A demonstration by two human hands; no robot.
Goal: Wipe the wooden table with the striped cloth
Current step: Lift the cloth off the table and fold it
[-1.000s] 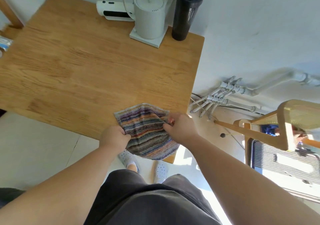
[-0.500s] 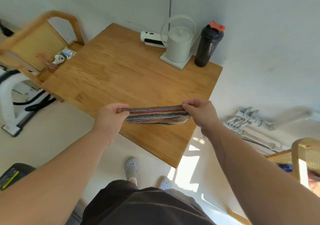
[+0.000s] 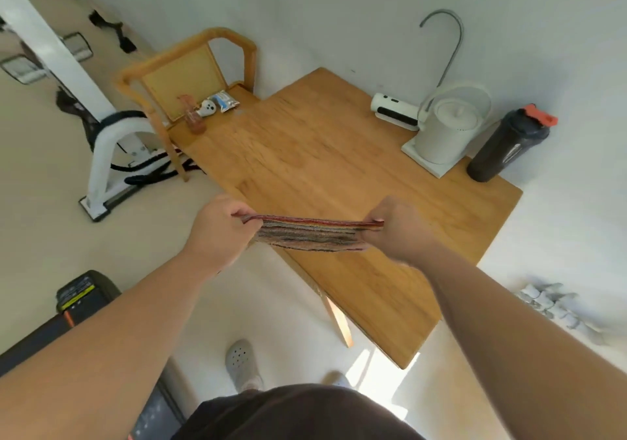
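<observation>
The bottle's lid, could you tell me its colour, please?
Orange-red lid on the black bottle; head view.

Left hand (image 3: 217,227) and right hand (image 3: 397,227) pinching the ends of the striped cloth (image 3: 310,234), stretched flat above the near edge of the wooden table (image 3: 339,168), white kettle (image 3: 444,134), black bottle (image 3: 507,144) by the wall, wooden chair (image 3: 185,66) at the far end

Bright, soft daylight throughout; hard sunlit patch on floor (image 3: 369,368) beside near corner of surface (image 3: 339,168); mild overall blur; wide-angle bending toward frame edges.
</observation>
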